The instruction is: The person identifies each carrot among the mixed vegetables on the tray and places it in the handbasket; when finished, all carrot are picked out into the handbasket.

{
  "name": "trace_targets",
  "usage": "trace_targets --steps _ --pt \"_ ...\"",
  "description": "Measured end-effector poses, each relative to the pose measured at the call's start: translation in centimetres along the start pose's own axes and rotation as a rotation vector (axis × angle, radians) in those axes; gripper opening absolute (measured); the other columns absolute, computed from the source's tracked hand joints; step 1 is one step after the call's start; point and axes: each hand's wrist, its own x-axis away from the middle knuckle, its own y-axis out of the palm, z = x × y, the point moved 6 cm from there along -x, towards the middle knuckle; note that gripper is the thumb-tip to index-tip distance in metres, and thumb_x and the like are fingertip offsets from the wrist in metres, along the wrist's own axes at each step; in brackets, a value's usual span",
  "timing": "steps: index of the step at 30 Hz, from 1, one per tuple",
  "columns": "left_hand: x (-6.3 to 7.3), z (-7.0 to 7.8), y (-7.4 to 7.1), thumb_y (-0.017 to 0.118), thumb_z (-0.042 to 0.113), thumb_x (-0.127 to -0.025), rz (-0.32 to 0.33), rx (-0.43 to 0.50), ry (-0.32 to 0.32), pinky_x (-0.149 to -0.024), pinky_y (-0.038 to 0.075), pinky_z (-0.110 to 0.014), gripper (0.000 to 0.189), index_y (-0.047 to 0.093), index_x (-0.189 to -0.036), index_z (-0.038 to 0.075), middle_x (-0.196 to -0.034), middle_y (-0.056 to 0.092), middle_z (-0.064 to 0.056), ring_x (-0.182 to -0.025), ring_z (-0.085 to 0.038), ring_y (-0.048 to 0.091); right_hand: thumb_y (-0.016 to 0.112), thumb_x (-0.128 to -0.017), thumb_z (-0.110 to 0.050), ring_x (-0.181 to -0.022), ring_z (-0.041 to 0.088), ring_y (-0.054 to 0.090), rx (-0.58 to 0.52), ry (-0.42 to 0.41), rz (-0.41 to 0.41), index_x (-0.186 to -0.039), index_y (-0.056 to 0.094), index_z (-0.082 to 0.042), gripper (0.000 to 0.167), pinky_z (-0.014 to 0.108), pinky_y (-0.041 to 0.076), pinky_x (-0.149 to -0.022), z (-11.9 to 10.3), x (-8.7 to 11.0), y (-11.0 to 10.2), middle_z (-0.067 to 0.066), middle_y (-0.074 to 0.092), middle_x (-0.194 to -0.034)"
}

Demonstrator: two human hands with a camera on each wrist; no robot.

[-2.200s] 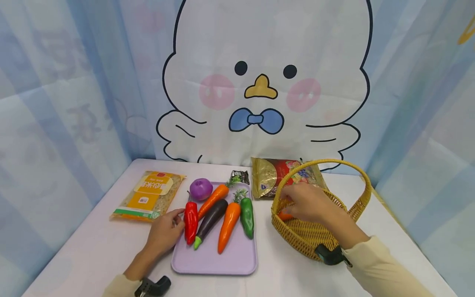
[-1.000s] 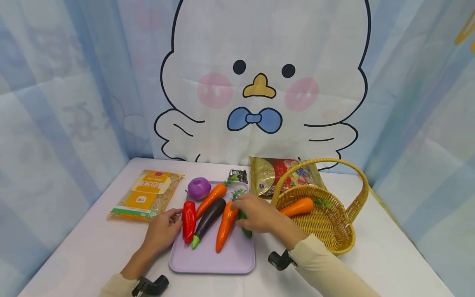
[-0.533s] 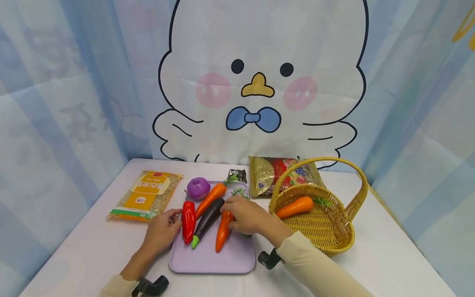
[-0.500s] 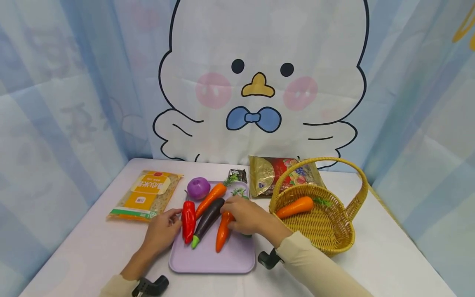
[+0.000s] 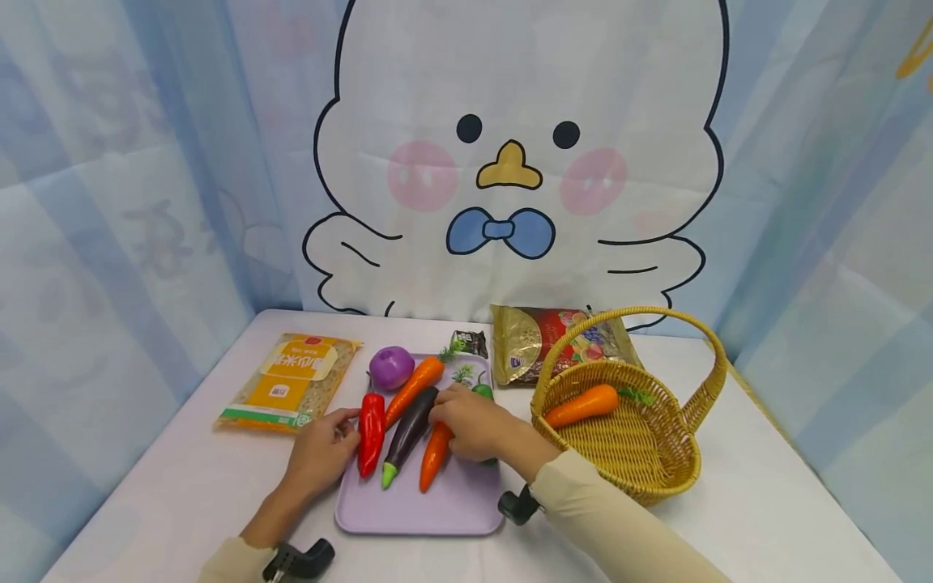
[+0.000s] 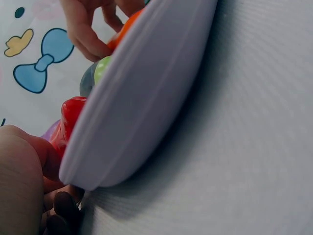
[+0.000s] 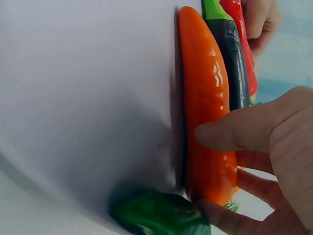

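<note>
My right hand (image 5: 474,421) grips an orange carrot (image 5: 435,460) that lies on the lilac tray (image 5: 419,518). In the right wrist view its thumb (image 7: 230,129) presses the carrot's side and its fingers reach round the thick end. Beside this carrot lie a dark eggplant (image 5: 410,433) and a green chili pepper (image 7: 156,215), partly covered by the hand in the head view. My left hand (image 5: 321,453) holds the tray's left edge next to a red chili pepper (image 5: 372,433). Another carrot (image 5: 415,389) and a purple onion (image 5: 391,368) sit at the tray's far end.
A yellow wicker basket (image 5: 641,470) with a tall handle stands to the right, holding a carrot (image 5: 583,406). Behind it lies a gold and red packet (image 5: 521,344). An orange grain bag (image 5: 291,380) is at the left, and a small black packet (image 5: 470,342) behind the tray.
My right hand has left the basket, where a carrot now lies exposed, and moved left to the tray. It now grips the carrot there. My left hand stays at the tray edge.
</note>
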Motion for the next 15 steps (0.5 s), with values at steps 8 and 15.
trace_targets --steps 8,15 --pt "0.0 0.1 0.0 0.06 0.01 -0.092 0.003 -0.001 0.009 -0.056 0.042 -0.024 0.038 0.067 -0.127 0.0 -0.085 0.061 -0.005 -0.066 -0.017 0.05 0.076 -0.079 -0.004 -0.108 0.017 0.052 0.064 -0.008 -0.01 -0.113 0.076 -0.016 0.036 0.029 0.047 -0.097 -0.3 -0.6 0.7 -0.005 0.06 -0.108" --pt "0.0 0.2 -0.1 0.059 0.01 -0.092 0.007 -0.011 0.013 -0.057 0.041 -0.024 0.038 0.067 -0.127 0.0 -0.084 0.061 -0.005 -0.066 -0.017 0.049 0.079 -0.079 -0.009 -0.107 0.016 0.053 0.141 -0.009 -0.019 -0.113 0.077 -0.019 0.035 0.029 0.049 -0.091 -0.7 -0.9 1.1 -0.005 0.06 -0.106"
